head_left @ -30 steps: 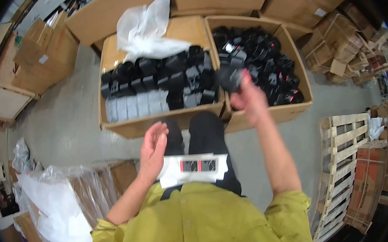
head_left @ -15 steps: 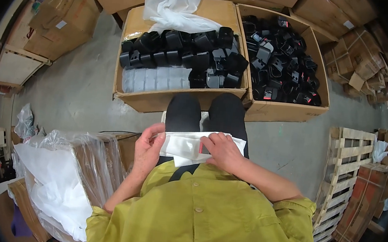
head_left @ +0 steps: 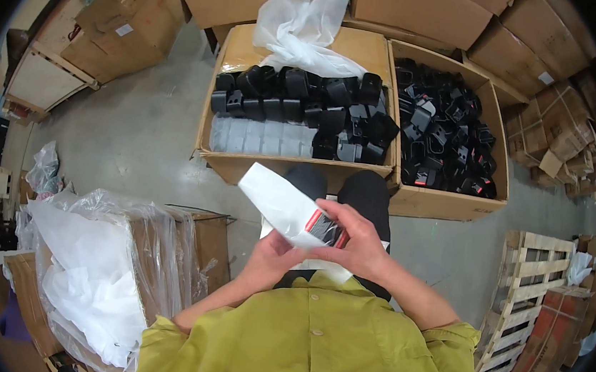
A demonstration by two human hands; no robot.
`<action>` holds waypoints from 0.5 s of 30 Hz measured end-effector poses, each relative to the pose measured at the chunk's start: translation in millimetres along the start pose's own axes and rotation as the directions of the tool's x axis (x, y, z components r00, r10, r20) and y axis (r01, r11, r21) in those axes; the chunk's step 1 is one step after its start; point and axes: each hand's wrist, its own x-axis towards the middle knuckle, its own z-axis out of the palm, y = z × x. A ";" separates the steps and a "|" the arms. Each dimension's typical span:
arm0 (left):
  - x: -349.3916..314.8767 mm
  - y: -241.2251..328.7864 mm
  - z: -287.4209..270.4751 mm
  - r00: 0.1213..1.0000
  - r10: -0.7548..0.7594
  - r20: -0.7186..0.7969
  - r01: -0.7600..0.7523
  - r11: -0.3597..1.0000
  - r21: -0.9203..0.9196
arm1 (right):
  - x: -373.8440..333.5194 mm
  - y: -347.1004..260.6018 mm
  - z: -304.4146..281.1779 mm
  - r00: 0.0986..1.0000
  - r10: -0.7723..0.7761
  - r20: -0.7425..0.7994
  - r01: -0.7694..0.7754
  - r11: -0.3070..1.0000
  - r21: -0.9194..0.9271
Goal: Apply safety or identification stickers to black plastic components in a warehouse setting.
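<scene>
Above my lap, my left hand (head_left: 275,259) and my right hand (head_left: 359,241) close around a white sleeve-like wrapper (head_left: 275,199). A black part with a red-edged label (head_left: 324,229) shows at its right end, between my right thumb and fingers. My left thumb presses the near side of the wrapper, with the other left fingers partly hidden. The wrapper's far end sticks up and to the left. More white material (head_left: 335,271) lies beneath my hands. Whether the part sits inside the wrapper or against it, I cannot tell.
Ahead, an open carton (head_left: 300,166) holds black parts (head_left: 333,120) over clear plastic trays (head_left: 263,138). Beside it, another carton (head_left: 447,204) is full of loose black parts. White sheets (head_left: 87,288) lie at left on a plastic-draped box. A wooden pallet (head_left: 526,308) leans at right.
The wrapper has turned from lying flat across my lap to tilting up at the left. My left hand moved right and nearer, under it. More of the black part now shows.
</scene>
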 end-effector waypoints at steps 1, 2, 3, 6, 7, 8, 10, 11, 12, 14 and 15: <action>5.8 -2.2 -1.9 0.999 -0.039 -0.024 0.038 0.998 -0.042 | 1.4 -2.0 3.1 0.991 0.133 0.032 -0.136 0.956 0.261; 6.4 -2.2 -5.0 0.999 -0.033 -0.028 0.032 0.999 -0.043 | 2.9 -3.3 4.9 0.963 0.251 0.098 -0.266 0.826 0.497; 6.3 -0.3 -8.2 0.997 -0.075 0.000 0.075 0.984 -0.160 | 4.8 -3.3 4.9 0.964 0.245 0.100 -0.262 0.828 0.496; 7.0 1.8 -13.3 0.992 -0.098 0.075 0.117 0.936 -0.331 | 8.7 0.8 1.5 0.963 0.226 0.145 -0.266 0.726 0.635; 8.9 5.7 -12.6 0.990 -0.084 0.117 0.123 0.915 -0.385 | 8.9 3.3 1.4 0.957 0.240 0.163 -0.288 0.726 0.624; 9.9 11.2 -11.0 0.990 -0.077 0.121 0.118 0.916 -0.384 | 9.1 4.4 1.2 0.950 0.254 0.180 -0.310 0.726 0.613; 7.7 24.1 -7.5 0.986 -0.138 0.091 0.165 0.835 -0.524 | 8.9 1.2 -0.2 0.947 0.281 0.157 -0.315 0.711 0.629; 7.9 22.1 -12.5 0.981 -0.124 0.147 0.185 0.819 -0.543 | 7.2 0.9 -2.4 0.951 0.258 0.170 -0.309 0.755 0.578; 8.9 20.4 -16.4 0.982 -0.119 0.144 0.179 0.821 -0.543 | 6.3 0.8 -3.2 0.954 0.236 0.185 -0.299 0.796 0.526; 10.8 18.3 -19.6 0.968 -0.144 0.207 0.211 0.910 -0.356 | 7.3 0.5 -3.8 0.959 0.227 0.168 -0.282 0.803 0.524; 10.2 18.1 -19.3 0.968 -0.141 0.209 0.209 0.911 -0.356 | 8.5 -0.5 -6.3 0.945 0.252 0.207 -0.324 0.803 0.500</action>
